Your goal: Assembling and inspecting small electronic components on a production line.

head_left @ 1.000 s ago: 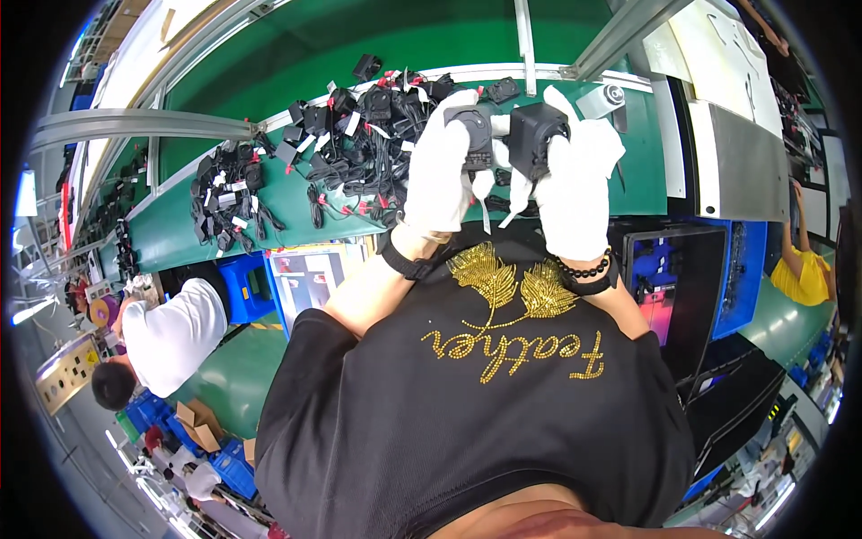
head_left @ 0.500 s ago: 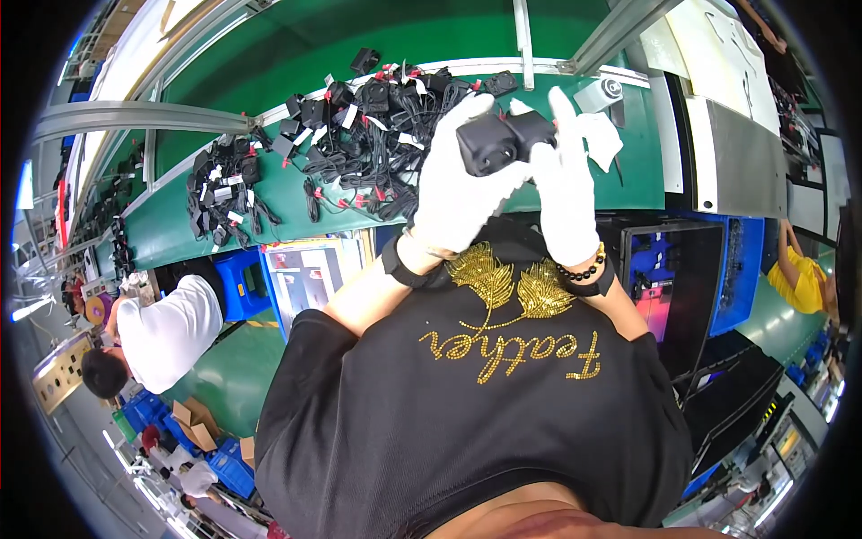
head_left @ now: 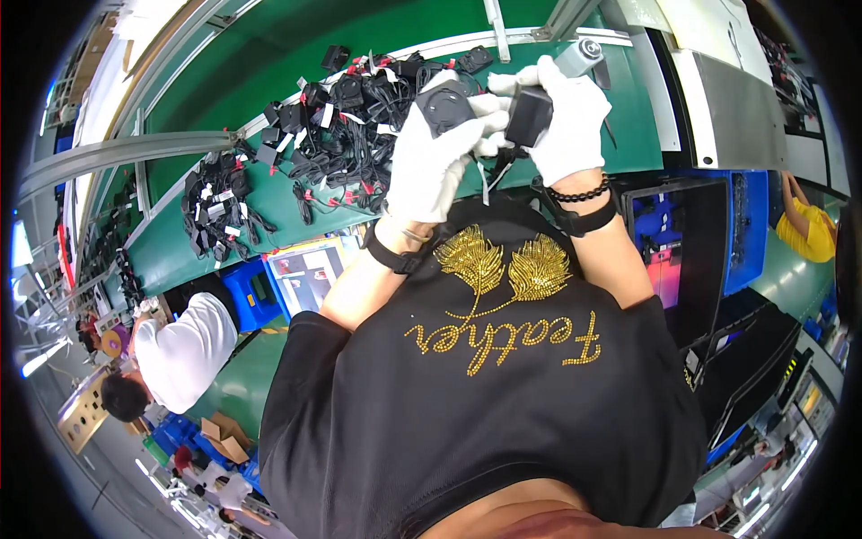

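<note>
Both my hands wear white gloves, and each grips a black power adapter. My left hand [head_left: 422,171] has its fingers closed round one black adapter [head_left: 445,107], whose broad face with a round outline is turned up. My right hand [head_left: 575,130] pinches a boxier black adapter [head_left: 529,118] by its sides. A small gap separates the two adapters. Below them hangs a dark cable with a white tag [head_left: 486,184]; which adapter it belongs to I cannot tell. A heap of black adapters with coiled cables [head_left: 350,135] lies just left of my left hand.
A smaller heap of cabled adapters [head_left: 215,207] lies farther left on the green bench [head_left: 269,199]. A grey device with a round end [head_left: 579,57] stands beyond my right hand. A metal rail [head_left: 135,144] crosses at left. A person in white [head_left: 189,350] works at far left.
The two adapters, side by side and touching before, are now apart, one in each hand. Both have been turned to show other faces. The whole view has shifted a little.
</note>
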### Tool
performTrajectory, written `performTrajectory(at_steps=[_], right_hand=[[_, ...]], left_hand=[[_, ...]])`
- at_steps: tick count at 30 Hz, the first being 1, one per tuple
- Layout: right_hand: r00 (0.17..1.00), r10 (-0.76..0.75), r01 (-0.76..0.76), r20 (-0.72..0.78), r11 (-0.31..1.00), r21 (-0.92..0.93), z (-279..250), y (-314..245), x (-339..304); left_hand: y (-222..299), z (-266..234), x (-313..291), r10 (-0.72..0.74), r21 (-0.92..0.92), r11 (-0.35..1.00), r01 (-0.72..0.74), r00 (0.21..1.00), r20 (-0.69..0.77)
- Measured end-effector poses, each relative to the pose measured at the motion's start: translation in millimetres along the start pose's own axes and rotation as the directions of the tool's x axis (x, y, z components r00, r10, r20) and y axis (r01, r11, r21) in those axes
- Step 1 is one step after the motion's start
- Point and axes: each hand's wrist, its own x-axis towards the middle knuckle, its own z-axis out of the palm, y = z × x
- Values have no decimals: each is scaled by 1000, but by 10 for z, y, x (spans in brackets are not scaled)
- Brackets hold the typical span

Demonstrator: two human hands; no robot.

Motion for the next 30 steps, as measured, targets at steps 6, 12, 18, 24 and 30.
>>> performTrajectory(at_steps=[6, 12, 18, 24, 30], right_hand=[[999, -48, 49, -14, 988, 144, 8, 57, -57], [926, -286, 379, 248, 709, -595, -39, 115, -217], [920, -357, 355, 164, 577, -736, -102, 217, -227], [929, -367, 322, 41, 753, -573, -208, 276, -92], [973, -156, 197, 169, 945, -259, -177, 198, -161]], left_hand=[[-11, -143, 12, -33, -101, 994, 32, 999, -11], [-47, -144, -18, 38, 26, 999, -39, 999, 14], [-105, -136, -73, 19, 121, 992, -26, 998, 55], [-83, -74, -84, -52, 6, 999, 52, 998, 31], [-64, -138, -40, -38, 10, 999, 38, 999, -1]])
